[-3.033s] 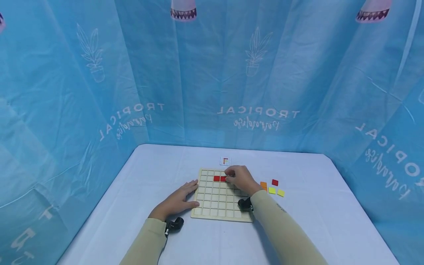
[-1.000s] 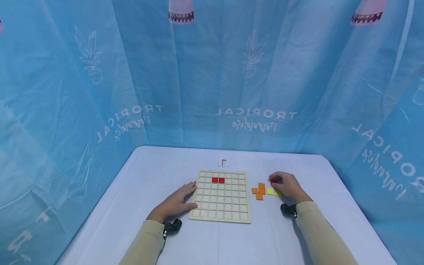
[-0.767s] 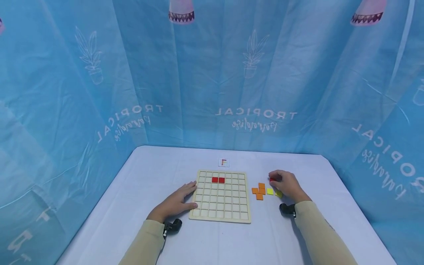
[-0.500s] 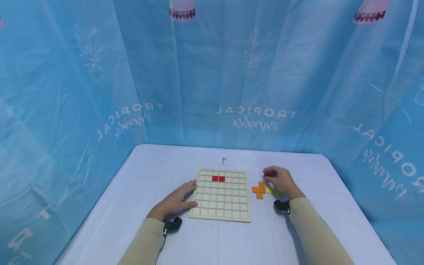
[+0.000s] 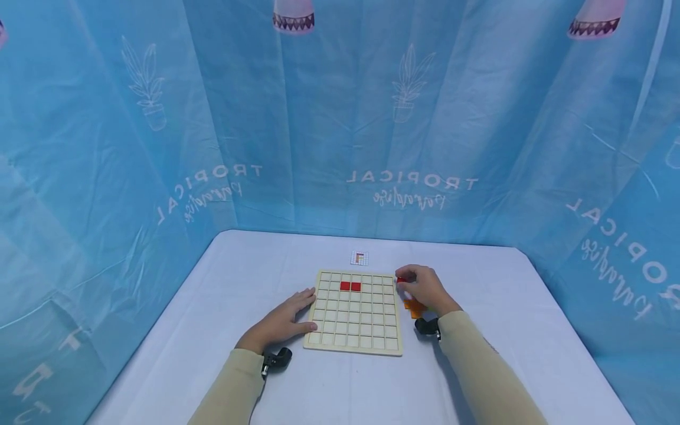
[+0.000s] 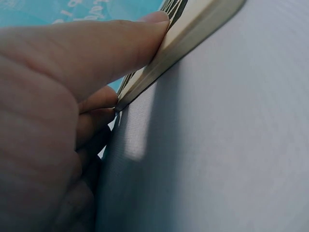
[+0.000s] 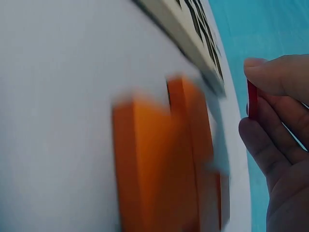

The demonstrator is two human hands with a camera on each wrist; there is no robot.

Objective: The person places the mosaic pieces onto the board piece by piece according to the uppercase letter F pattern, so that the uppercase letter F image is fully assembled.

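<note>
My right hand (image 5: 427,290) pinches a red square tile (image 5: 401,280) between thumb and fingers, just off the board's right edge. The right wrist view shows that tile (image 7: 252,100) edge-on, above the table. A pale wooden grid board (image 5: 353,352) lies flat in front of me. Two red tiles, a left one (image 5: 345,286) and a right one (image 5: 356,287), sit side by side in its second row from the far edge. My left hand (image 5: 281,319) rests at the board's left edge, fingers extended; its thumb (image 6: 140,41) lies on the rim.
Orange tiles (image 5: 415,311) lie right of the board, partly covered by my right hand and blurred in the right wrist view. Beyond the board lies a small card (image 5: 359,258) with a coloured grid pattern. White cloth covers the table (image 5: 319,389); blue curtains (image 5: 340,147) surround it.
My right hand left the board, picked up the red tile at the right and carried it leftward to the board's edge. It now hides the yellow tiles. The left hand stays put.
</note>
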